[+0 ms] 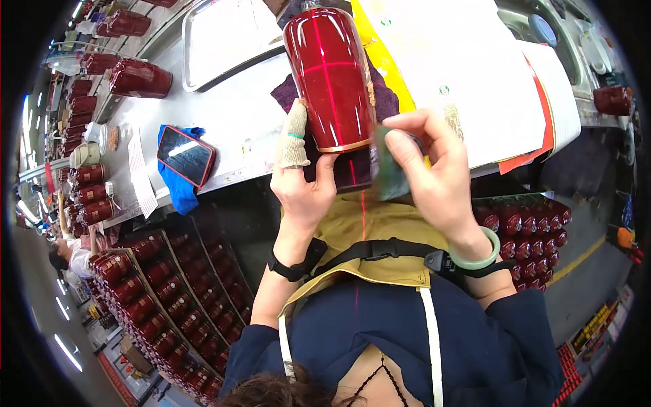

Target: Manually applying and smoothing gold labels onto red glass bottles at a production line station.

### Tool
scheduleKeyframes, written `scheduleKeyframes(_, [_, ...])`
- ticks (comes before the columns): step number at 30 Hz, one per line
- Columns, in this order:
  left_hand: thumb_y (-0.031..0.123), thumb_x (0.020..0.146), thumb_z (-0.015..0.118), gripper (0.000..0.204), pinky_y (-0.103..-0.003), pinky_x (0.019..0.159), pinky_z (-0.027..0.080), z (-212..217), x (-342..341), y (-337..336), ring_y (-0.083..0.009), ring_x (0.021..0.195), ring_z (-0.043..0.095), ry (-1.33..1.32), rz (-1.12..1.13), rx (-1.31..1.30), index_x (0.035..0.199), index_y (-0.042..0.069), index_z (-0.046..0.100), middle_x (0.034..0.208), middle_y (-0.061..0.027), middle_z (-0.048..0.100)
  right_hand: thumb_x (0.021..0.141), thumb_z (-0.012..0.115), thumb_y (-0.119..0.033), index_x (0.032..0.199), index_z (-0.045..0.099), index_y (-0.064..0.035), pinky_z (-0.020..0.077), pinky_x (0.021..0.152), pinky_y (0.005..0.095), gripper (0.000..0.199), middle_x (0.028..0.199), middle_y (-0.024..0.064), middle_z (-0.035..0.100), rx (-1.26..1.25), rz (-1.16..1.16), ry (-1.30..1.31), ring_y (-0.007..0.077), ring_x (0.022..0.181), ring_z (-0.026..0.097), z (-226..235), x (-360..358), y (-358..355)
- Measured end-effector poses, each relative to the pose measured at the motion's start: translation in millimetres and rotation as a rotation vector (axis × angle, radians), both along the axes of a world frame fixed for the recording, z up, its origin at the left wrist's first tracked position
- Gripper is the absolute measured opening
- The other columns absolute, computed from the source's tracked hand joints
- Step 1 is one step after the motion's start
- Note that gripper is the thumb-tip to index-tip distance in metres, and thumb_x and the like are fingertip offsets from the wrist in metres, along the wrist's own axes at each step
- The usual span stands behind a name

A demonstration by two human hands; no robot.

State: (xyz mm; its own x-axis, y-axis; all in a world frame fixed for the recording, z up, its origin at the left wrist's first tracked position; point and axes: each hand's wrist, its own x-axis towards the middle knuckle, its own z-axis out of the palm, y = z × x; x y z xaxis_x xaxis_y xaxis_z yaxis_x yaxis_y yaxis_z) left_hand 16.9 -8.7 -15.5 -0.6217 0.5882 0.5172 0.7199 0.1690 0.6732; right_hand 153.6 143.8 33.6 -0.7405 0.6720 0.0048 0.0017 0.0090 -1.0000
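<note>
Glossy red bottle held over the workbench edge, a small green piece pressed to its lower rim.

Left of the work, a phone (186, 155) lies on a blue cloth (178, 186) on the grey bench (230, 115). The left hand (303, 183), a fabric cot on its thumb, wraps closed around the base of the red bottle (330, 74), which lies lengthwise above a dark purple cloth (386, 102). The right hand (434, 169) pinches the green piece (388, 169) at the gold band. The bottle looks heavy, hard, slick and breakable; the base and body seem the safest hold.
</note>
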Motion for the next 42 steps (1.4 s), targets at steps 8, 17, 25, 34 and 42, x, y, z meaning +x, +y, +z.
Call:
scheduleKeyframes(8, [-0.007, 0.083, 0.074, 0.068, -0.043, 0.112, 0.048, 7, -4, -3, -0.0389, 0.133, 0.061, -0.029, -0.018, -0.036, 0.148, -0.007, 0.053, 0.146, -0.0251, 0.060, 0.097, 0.069, -0.004, 0.107, 0.070, 0.0008, 0.0520, 0.083, 0.0296, 0.011, 0.098, 0.0081, 0.072, -0.072, -0.027, -0.166, 0.0127, 0.091, 0.067, 18, -9, 0])
scheduleKeyframes(17, [-0.002, 0.082, 0.080, 0.072, -0.042, 0.111, 0.048, 12, -6, -4, -0.0364, 0.132, 0.062, -0.107, -0.063, 0.008, 0.148, -0.006, 0.052, 0.146, -0.0234, 0.060, 0.097, 0.069, -0.002, 0.107, 0.069, 0.0021, 0.0506, 0.079, 0.0276, 0.011, 0.090, 0.0043, 0.069, 0.009, 0.008, -0.257, 0.0109, 0.086, 0.064, 17, -14, 3])
scheduleKeyframes(25, [0.013, 0.092, 0.077, 0.056, -0.041, 0.098, 0.053, 44, -130, -6, -0.0356, 0.114, 0.070, 0.046, 0.091, -0.112, 0.143, -0.002, 0.058, 0.129, -0.0249, 0.067, 0.100, 0.065, -0.002, 0.116, 0.068, 0.0023, 0.0441, 0.074, 0.0228, 0.017, 0.088, -0.0002, 0.063, 0.222, -0.148, -0.195, 0.0064, 0.082, 0.054, 3, -6, 38])
scheduleKeyframes(34, [0.003, 0.093, 0.075, 0.050, -0.037, 0.104, 0.053, 55, -125, 28, -0.0232, 0.124, 0.067, -0.020, -0.029, -0.074, 0.141, 0.003, 0.064, 0.133, -0.0143, 0.071, 0.108, 0.054, -0.013, 0.112, 0.067, -0.0011, 0.0396, 0.077, 0.0220, 0.018, 0.094, -0.0050, 0.055, 0.018, -0.067, -0.131, 0.0041, 0.085, 0.046, 7, 37, 88])
scheduleKeyframes(42, [-0.001, 0.095, 0.069, 0.047, -0.040, 0.109, 0.050, 50, -74, 17, -0.0254, 0.127, 0.064, -0.188, -0.014, -0.113, 0.142, -0.004, 0.060, 0.137, -0.0174, 0.068, 0.087, 0.073, -0.011, 0.117, 0.077, -0.0191, 0.0512, 0.070, 0.0387, 0.032, 0.089, 0.0086, 0.057, 1.284, 0.000, -0.820, 0.0244, 0.084, 0.063, -7, 52, 183])
